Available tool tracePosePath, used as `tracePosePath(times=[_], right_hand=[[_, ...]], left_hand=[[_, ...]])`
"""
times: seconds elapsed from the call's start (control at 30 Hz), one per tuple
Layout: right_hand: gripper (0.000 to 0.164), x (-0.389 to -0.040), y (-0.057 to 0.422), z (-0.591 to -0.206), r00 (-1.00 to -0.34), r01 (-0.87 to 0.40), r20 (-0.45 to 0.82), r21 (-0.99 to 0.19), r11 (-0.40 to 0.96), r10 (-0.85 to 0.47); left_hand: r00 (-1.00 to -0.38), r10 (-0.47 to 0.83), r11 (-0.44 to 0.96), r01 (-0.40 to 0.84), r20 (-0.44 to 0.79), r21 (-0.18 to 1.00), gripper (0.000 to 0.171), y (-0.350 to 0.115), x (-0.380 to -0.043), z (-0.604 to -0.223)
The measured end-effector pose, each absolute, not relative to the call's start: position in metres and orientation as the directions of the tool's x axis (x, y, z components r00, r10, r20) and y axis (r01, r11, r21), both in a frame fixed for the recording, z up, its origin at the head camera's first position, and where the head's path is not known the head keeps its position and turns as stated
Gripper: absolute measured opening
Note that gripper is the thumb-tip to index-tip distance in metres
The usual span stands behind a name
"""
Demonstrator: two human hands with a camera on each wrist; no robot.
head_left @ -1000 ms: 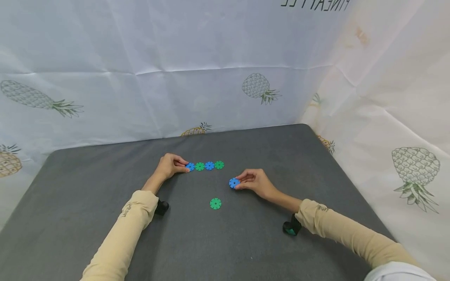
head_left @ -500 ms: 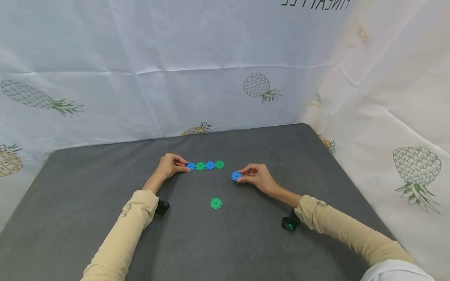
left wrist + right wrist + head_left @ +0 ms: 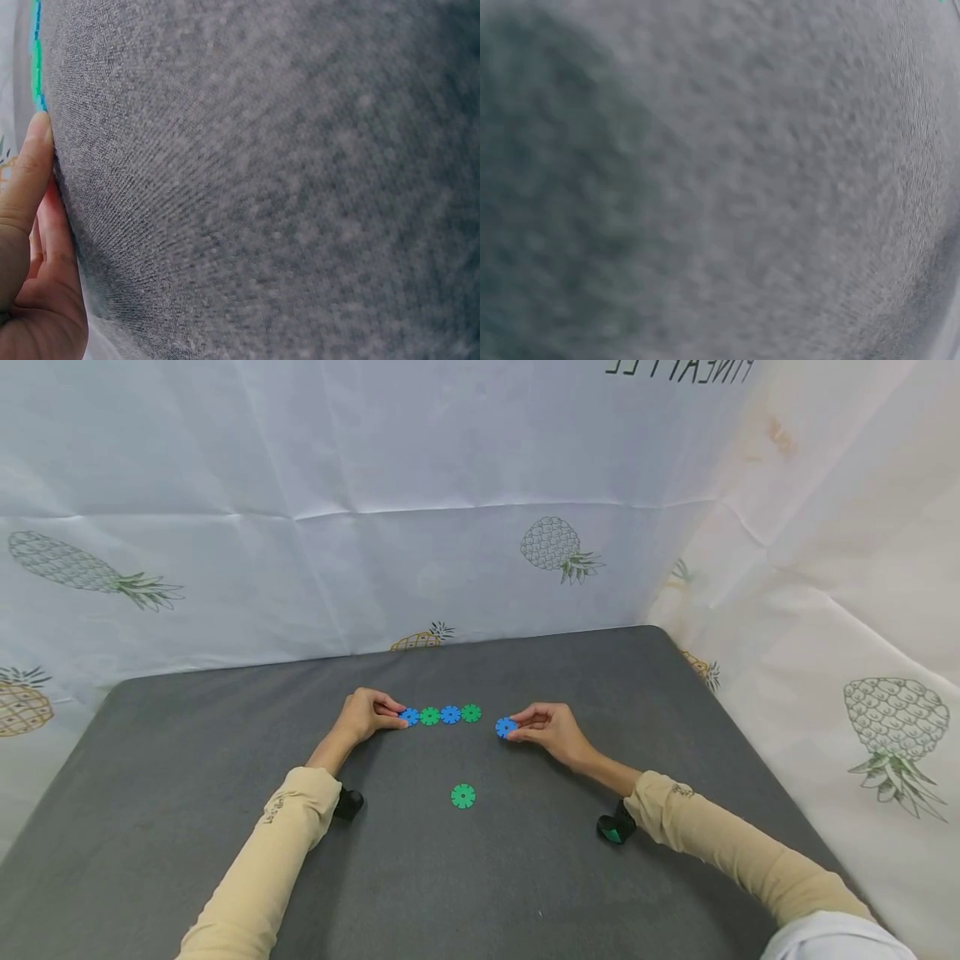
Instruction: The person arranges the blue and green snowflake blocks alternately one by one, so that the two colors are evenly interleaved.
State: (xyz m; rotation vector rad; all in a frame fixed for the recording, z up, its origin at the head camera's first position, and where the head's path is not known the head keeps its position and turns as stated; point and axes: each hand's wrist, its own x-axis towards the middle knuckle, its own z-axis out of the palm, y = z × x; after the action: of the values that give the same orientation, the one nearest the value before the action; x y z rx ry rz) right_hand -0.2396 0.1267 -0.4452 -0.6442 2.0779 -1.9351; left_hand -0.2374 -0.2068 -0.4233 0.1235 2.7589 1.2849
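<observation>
Four-part wording aside, a row of notched plastic discs alternates blue and green near the table's middle. My left hand (image 3: 363, 714) pinches the blue disc (image 3: 409, 717) at the row's left end. Rightward from it come a green disc (image 3: 430, 717), a blue disc (image 3: 450, 715) and a green disc (image 3: 471, 713). Right of the row, apart from it, my right hand (image 3: 553, 732) pinches another blue disc (image 3: 506, 727) between thumb and fingers. In the left wrist view the thumb (image 3: 37, 139) meets the row's end; the right wrist view shows mostly blurred cloth.
A loose green disc (image 3: 462, 796) lies on the grey cloth-covered table (image 3: 420, 877), nearer me than the row. A white pineapple-print sheet (image 3: 450, 577) hangs behind the table and along its right side. Each wrist carries a black camera.
My right hand has moved away from me and slightly right with its blue disc, almost level with the row. The left hand keeps its hold on the row's end.
</observation>
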Motion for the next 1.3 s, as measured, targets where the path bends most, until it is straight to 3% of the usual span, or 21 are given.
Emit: tracePosePath(times=[0.97, 1.3], right_hand=[[0.029, -0.273, 0.125, -0.44, -0.888, -0.008, -0.073, -0.985, 0.172, -0.454], [0.025, -0.28, 0.116, -0.441, -0.886, -0.035, -0.058, -0.981, 0.19, -0.461]], left_hand=[[-0.993, 0.11, 0.643, 0.032, -0.052, 0.765, 0.018, -0.206, -0.241, -0.423], [-0.992, 0.112, 0.646, 0.031, -0.054, 0.763, 0.018, -0.208, -0.24, -0.425]])
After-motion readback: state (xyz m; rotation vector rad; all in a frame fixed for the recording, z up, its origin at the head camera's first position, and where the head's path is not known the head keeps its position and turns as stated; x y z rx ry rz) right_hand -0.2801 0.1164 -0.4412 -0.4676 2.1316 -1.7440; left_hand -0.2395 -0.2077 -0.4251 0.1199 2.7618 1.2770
